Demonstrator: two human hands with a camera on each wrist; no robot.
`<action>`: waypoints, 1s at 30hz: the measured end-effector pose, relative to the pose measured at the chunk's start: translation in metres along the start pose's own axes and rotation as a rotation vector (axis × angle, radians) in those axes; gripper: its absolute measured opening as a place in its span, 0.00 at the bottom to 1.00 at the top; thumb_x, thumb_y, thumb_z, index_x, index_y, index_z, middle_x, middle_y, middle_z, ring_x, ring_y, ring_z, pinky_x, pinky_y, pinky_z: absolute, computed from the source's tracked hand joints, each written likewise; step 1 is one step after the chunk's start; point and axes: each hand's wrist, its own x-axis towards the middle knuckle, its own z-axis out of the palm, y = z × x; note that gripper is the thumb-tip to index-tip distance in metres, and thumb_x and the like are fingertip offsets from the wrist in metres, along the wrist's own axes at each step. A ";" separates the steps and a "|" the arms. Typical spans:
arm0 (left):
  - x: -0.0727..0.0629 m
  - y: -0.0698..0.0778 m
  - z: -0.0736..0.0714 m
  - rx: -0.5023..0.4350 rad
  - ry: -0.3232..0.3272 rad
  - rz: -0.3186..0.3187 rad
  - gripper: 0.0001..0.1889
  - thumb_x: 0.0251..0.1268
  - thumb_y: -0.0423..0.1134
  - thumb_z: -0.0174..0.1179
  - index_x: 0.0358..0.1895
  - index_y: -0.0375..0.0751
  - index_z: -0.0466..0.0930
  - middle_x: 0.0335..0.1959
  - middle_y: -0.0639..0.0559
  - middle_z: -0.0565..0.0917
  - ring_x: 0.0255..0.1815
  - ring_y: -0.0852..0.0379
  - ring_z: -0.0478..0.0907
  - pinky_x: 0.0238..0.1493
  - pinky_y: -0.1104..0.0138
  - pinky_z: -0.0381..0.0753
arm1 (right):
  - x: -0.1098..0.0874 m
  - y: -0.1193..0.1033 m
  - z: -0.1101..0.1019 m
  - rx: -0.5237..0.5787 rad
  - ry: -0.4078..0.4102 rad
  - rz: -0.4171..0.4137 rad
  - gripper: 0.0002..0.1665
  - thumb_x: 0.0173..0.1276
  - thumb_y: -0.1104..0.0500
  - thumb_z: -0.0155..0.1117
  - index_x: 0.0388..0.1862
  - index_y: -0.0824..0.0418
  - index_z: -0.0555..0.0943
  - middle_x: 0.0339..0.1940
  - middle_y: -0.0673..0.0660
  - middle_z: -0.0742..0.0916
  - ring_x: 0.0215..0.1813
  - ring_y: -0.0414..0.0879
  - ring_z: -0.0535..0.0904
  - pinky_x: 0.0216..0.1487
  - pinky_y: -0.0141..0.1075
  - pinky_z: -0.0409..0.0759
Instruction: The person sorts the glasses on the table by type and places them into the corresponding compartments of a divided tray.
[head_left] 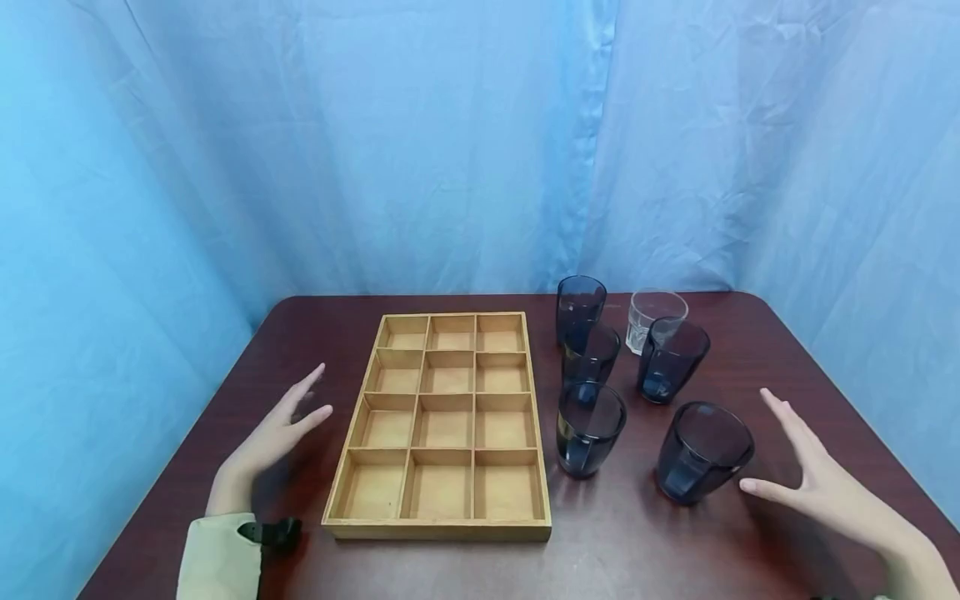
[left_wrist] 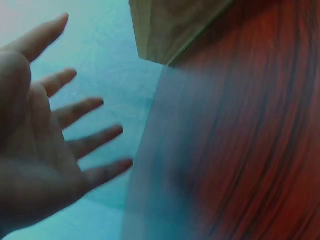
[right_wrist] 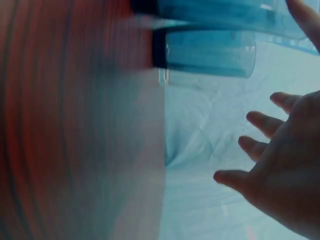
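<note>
My left hand [head_left: 272, 433] hovers over the table to the left of a wooden divided tray [head_left: 438, 528], fingers spread and holding nothing. In the left wrist view, the spread fingers [left_wrist: 107, 135] point toward the tray's corner [left_wrist: 155, 37]. On the other side, my right hand [head_left: 813, 475] is spread beside the nearest dark glass [head_left: 701, 458], its thumb tip close to the glass's right side. The right wrist view shows that hand [right_wrist: 282, 165] with its fingers apart and nothing in them. The tray's compartments hold nothing.
More dark glasses stand right of the tray: one near its edge [head_left: 588, 433], one behind it [head_left: 590, 354], one at the back [head_left: 580, 304] and one farther right [head_left: 670, 362]. A clear glass [head_left: 641, 325] stands at the back. Blue curtains [head_left: 450, 150] surround the dark wooden table [head_left: 517, 571].
</note>
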 end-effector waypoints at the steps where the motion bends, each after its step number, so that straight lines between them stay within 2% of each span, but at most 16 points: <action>1: 0.001 -0.001 0.001 -0.043 -0.009 0.012 0.39 0.72 0.48 0.53 0.79 0.56 0.41 0.78 0.37 0.49 0.75 0.31 0.51 0.65 0.31 0.56 | -0.001 -0.002 0.001 0.020 -0.003 -0.003 0.66 0.61 0.61 0.69 0.79 0.42 0.32 0.81 0.48 0.37 0.74 0.25 0.23 0.74 0.59 0.24; 2: 0.001 -0.003 0.002 -0.083 -0.017 0.028 0.38 0.73 0.47 0.53 0.79 0.57 0.41 0.78 0.38 0.50 0.74 0.31 0.53 0.65 0.32 0.57 | -0.002 -0.004 0.002 0.041 -0.006 -0.013 0.65 0.61 0.62 0.69 0.80 0.42 0.32 0.81 0.45 0.38 0.74 0.23 0.27 0.78 0.47 0.27; 4: 0.003 -0.006 0.003 -0.143 -0.031 0.057 0.38 0.74 0.43 0.52 0.79 0.58 0.42 0.78 0.39 0.52 0.73 0.32 0.56 0.65 0.34 0.60 | -0.003 -0.009 0.005 0.068 0.000 -0.050 0.64 0.61 0.66 0.68 0.80 0.44 0.34 0.81 0.40 0.41 0.73 0.19 0.33 0.73 0.23 0.34; 5: 0.003 -0.007 0.004 -0.166 -0.039 0.070 0.37 0.74 0.42 0.52 0.79 0.58 0.42 0.78 0.39 0.53 0.73 0.33 0.58 0.65 0.35 0.60 | -0.003 -0.011 0.007 0.079 0.009 -0.077 0.64 0.60 0.68 0.68 0.80 0.47 0.36 0.81 0.40 0.44 0.73 0.19 0.36 0.67 0.15 0.38; 7: 0.004 -0.009 0.005 -0.198 -0.056 0.087 0.37 0.74 0.39 0.51 0.79 0.58 0.42 0.78 0.40 0.54 0.73 0.34 0.59 0.66 0.37 0.62 | -0.002 -0.016 0.009 0.108 0.023 -0.133 0.64 0.57 0.72 0.68 0.81 0.51 0.38 0.81 0.40 0.47 0.74 0.19 0.40 0.59 0.08 0.47; 10: 0.005 -0.010 0.006 -0.236 -0.082 0.099 0.36 0.74 0.37 0.51 0.79 0.58 0.43 0.77 0.39 0.54 0.72 0.34 0.60 0.65 0.39 0.64 | 0.000 -0.022 0.013 0.154 0.024 -0.205 0.64 0.54 0.76 0.67 0.80 0.56 0.40 0.81 0.44 0.52 0.77 0.23 0.43 0.62 0.12 0.52; 17: 0.007 -0.010 0.011 -0.320 -0.141 0.085 0.36 0.74 0.35 0.51 0.79 0.56 0.46 0.78 0.37 0.52 0.72 0.31 0.59 0.64 0.37 0.65 | 0.003 -0.035 0.016 0.219 0.032 -0.291 0.65 0.50 0.80 0.67 0.80 0.61 0.41 0.81 0.53 0.55 0.78 0.30 0.47 0.64 0.15 0.54; 19: 0.008 -0.011 0.012 -0.330 -0.160 0.096 0.36 0.74 0.34 0.50 0.79 0.55 0.46 0.78 0.37 0.52 0.72 0.31 0.59 0.64 0.45 0.70 | 0.003 -0.039 0.016 0.230 0.040 -0.304 0.66 0.49 0.81 0.67 0.80 0.63 0.41 0.80 0.58 0.55 0.79 0.32 0.47 0.65 0.15 0.54; 22: 0.008 -0.013 0.013 -0.348 -0.174 0.100 0.36 0.73 0.34 0.51 0.78 0.55 0.46 0.78 0.37 0.52 0.72 0.32 0.59 0.61 0.64 0.75 | 0.003 -0.047 0.015 0.239 0.043 -0.315 0.66 0.49 0.82 0.67 0.79 0.63 0.41 0.80 0.62 0.54 0.79 0.33 0.47 0.67 0.15 0.53; 25: 0.006 -0.015 0.012 -0.372 -0.180 0.100 0.36 0.73 0.34 0.51 0.78 0.56 0.47 0.78 0.36 0.51 0.72 0.41 0.62 0.55 0.77 0.74 | 0.005 -0.057 0.014 0.229 0.045 -0.318 0.65 0.49 0.80 0.68 0.79 0.63 0.42 0.80 0.61 0.55 0.79 0.33 0.48 0.66 0.16 0.52; 27: 0.006 -0.017 0.012 -0.380 -0.181 0.102 0.36 0.73 0.34 0.51 0.78 0.55 0.47 0.78 0.35 0.51 0.71 0.49 0.65 0.55 0.78 0.74 | 0.007 -0.064 0.013 0.215 0.044 -0.316 0.65 0.50 0.79 0.69 0.80 0.63 0.41 0.80 0.60 0.56 0.79 0.33 0.47 0.65 0.16 0.52; 29: 0.005 -0.019 0.013 -0.384 -0.183 0.107 0.36 0.73 0.34 0.51 0.78 0.54 0.46 0.78 0.35 0.51 0.70 0.52 0.66 0.55 0.78 0.75 | 0.009 -0.071 0.011 0.195 0.049 -0.288 0.65 0.50 0.77 0.70 0.80 0.60 0.42 0.80 0.58 0.56 0.79 0.32 0.47 0.64 0.16 0.52; 30: 0.005 -0.019 0.013 -0.384 -0.183 0.107 0.36 0.73 0.34 0.51 0.79 0.53 0.46 0.78 0.35 0.51 0.69 0.58 0.68 0.55 0.78 0.75 | 0.010 -0.074 0.010 0.181 0.050 -0.265 0.66 0.51 0.76 0.70 0.80 0.57 0.42 0.80 0.57 0.57 0.79 0.31 0.47 0.63 0.16 0.52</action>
